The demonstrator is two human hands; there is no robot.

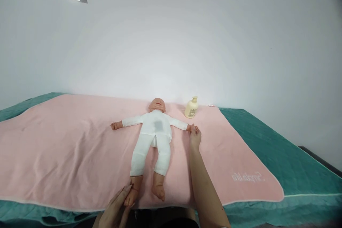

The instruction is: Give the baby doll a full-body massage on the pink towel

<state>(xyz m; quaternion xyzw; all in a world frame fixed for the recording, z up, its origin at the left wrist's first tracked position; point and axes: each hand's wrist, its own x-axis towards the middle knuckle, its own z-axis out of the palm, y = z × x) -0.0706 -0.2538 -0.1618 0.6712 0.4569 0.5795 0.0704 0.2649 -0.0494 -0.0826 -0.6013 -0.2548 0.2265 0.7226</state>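
A baby doll (153, 131) in white clothes lies on its back on a pink towel (66, 149), arms spread and head toward the wall. My left hand (117, 208) is at the near edge, fingers closed around the doll's left-side foot. My right hand (195, 137) reaches forward and grips the doll's hand on the right side.
A cream pump bottle (191, 107) stands on the towel near the wall, right of the doll's head. The towel covers a teal bed cover (280, 153). A white wall rises close behind. The bed's near edge runs along the bottom.
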